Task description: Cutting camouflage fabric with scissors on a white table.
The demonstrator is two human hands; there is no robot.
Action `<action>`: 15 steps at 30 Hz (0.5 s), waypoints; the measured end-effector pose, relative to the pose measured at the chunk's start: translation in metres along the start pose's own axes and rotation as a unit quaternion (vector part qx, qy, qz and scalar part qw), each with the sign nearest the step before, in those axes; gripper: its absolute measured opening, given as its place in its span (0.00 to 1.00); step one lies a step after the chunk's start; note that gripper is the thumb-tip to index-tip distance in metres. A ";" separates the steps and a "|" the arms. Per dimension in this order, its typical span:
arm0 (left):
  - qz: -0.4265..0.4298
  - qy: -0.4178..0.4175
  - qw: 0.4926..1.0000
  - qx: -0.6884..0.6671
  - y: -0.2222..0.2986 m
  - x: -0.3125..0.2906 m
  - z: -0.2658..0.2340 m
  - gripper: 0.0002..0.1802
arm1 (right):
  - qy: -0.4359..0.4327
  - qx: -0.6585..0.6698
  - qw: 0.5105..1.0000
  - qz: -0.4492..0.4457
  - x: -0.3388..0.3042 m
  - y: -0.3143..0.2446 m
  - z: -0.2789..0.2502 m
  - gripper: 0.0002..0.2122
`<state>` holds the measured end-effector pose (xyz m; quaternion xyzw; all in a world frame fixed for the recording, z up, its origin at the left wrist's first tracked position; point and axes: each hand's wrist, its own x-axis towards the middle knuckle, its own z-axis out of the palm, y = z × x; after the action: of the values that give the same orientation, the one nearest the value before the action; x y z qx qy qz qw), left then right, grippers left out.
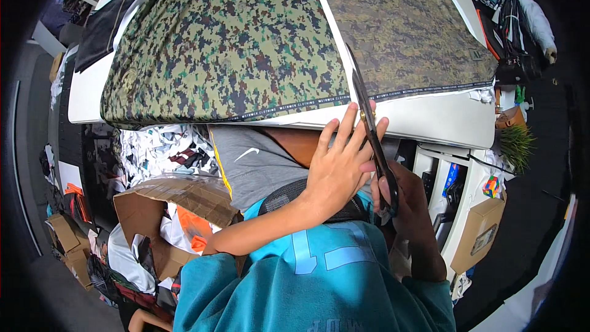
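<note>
Working beside an open cardboard box (198, 195) at left, before a white table (424, 114) spread with green camouflage fabric (227, 49). Extending the left hand (337, 169), with fingers parted and gripping nothing visible, just beside the fabric's near edge. Grasping 1 pair of black scissors (374, 141) in the curled right hand (409, 193), pointing the blades between this cloth and brown camouflage fabric (405, 31) at right.

Scissors (372, 133): metal blades (359, 80), glossy handles (386, 171). Camouflage cloth (233, 43): smooth, faint sheen. Tabletop (436, 120): smooth. Cardboard box (184, 195): matt.
</note>
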<state>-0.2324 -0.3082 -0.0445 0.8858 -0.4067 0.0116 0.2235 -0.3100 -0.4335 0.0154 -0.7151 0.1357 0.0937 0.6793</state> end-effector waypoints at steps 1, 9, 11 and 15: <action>0.000 -0.003 1.000 0.003 0.000 0.000 0.000 0.41 | 0.000 0.006 1.000 -0.007 0.001 0.000 0.000 0.19; 0.005 0.015 1.000 -0.010 -0.003 -0.002 0.007 0.42 | -0.022 0.044 0.999 0.023 0.003 -0.004 -0.004 0.12; 0.007 0.018 1.000 -0.019 -0.003 -0.002 0.006 0.42 | -0.026 0.040 0.999 0.024 0.003 -0.005 -0.004 0.11; 0.005 0.015 0.999 -0.034 -0.003 -0.002 0.007 0.42 | -0.027 0.037 0.999 0.022 0.004 -0.007 -0.003 0.12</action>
<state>-0.2324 -0.3082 -0.0524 0.8753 -0.4078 0.0126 0.2597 -0.3041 -0.4368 0.0209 -0.6835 0.1364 0.1227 0.7065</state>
